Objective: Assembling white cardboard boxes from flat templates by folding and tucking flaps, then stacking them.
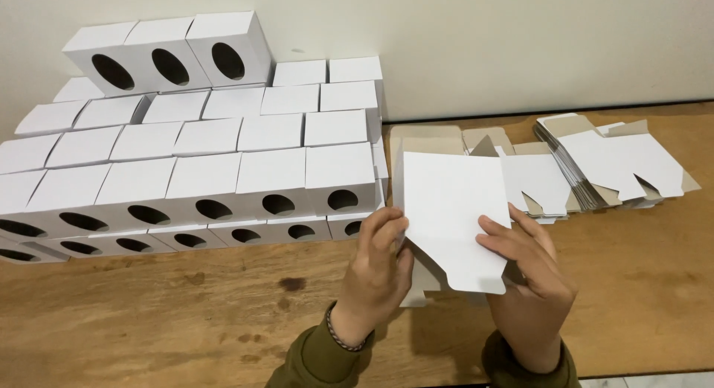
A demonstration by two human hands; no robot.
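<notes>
flat white carton blank [454, 209], gripped at its edges by left hand [375, 273] and right hand [532, 273]; lower flaps partly hidden behind fingers. assembled white boxes [223, 172] with oval holes stacked left of the hands, contents not visible, stack cut off at frame edge.

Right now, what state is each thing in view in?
Flat box blank: unfolded, held upright off the table by both hands.
Left hand: grip closed on the blank's left edge.
Right hand: fingers on the blank's right edge.
Assembled white boxes: folded, stacked in rows against the wall, oval holes facing out.
Stack of flat blanks: unfolded, lying fanned on the wooden table.
</notes>
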